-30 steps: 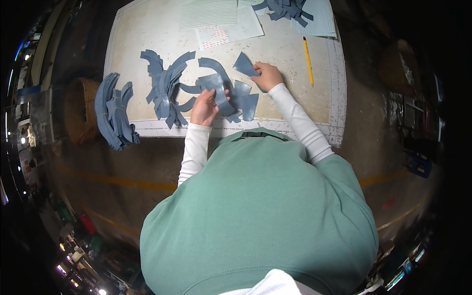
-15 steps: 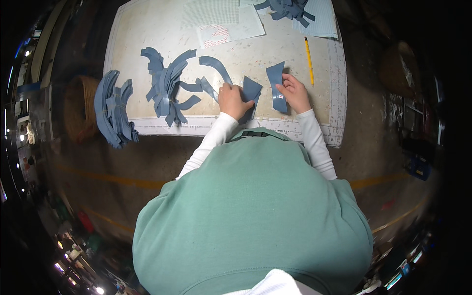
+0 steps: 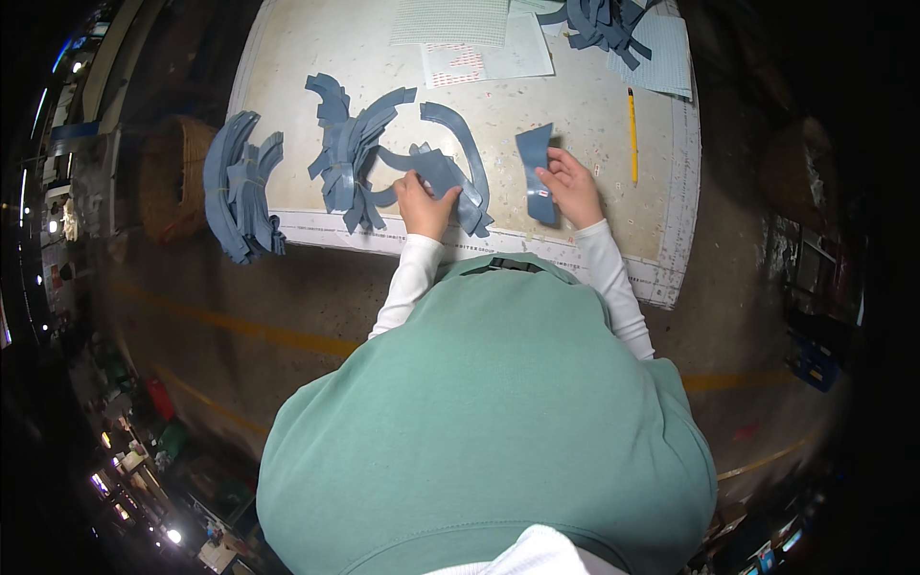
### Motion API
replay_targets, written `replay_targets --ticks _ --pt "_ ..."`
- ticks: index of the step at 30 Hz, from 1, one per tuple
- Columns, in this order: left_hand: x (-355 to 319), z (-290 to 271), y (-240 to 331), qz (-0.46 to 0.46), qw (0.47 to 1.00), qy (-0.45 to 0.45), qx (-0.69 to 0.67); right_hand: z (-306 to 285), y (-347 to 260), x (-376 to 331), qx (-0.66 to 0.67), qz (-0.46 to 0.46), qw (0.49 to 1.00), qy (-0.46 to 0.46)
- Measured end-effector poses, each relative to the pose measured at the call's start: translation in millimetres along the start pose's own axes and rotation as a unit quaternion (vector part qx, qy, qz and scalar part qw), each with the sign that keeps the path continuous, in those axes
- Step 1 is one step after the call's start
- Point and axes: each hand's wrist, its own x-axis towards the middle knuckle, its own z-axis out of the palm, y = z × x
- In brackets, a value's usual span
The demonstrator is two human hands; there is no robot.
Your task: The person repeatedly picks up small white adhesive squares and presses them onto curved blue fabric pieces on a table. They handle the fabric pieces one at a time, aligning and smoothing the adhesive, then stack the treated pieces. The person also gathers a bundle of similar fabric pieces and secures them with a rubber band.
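Observation:
My left hand (image 3: 425, 208) pinches a dark blue-grey cut piece (image 3: 441, 171), which looks like leather or sheet material. That piece lies over other loose strips beside a long curved strip (image 3: 468, 134). In my right hand (image 3: 573, 190) is another blue-grey piece (image 3: 536, 172), waisted in the middle with a small white and red sticker near its lower end. My thumb and fingers grip its right edge. Left of my left hand lies a tied bundle of curved strips (image 3: 340, 168). A second tied bundle (image 3: 235, 192) hangs over the table's left edge.
The pale worktable (image 3: 278, 91) has a yellow pencil or marker (image 3: 632, 134) at right. Sheets of paper (image 3: 522, 62) lie at the back, with a heap of blue-grey strips (image 3: 604, 27) at the far right. A woven basket (image 3: 172, 182) stands left of the table.
My left hand has moved left, carrying a cut piece onto the loose strips near the curved strip. The right hand keeps its piece in about the same place. The view has shifted slightly.

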Motion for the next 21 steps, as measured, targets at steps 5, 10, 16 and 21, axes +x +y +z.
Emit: replay_targets --ticks 5,10,16,21 --pt "3 4 2 0.001 0.994 -0.029 0.107 26 7 21 -0.076 -0.035 0.996 -0.037" --pt "17 -11 3 -0.029 0.992 -0.126 -0.005 24 -1 31 -0.079 -0.039 0.996 -0.020" --pt "39 -1 24 -0.040 0.931 -0.201 -0.303 18 -6 29 -0.017 -0.035 0.999 -0.022" --pt "36 21 35 0.018 0.997 -0.066 0.020 42 2 42 0.019 -0.022 0.996 -0.086"
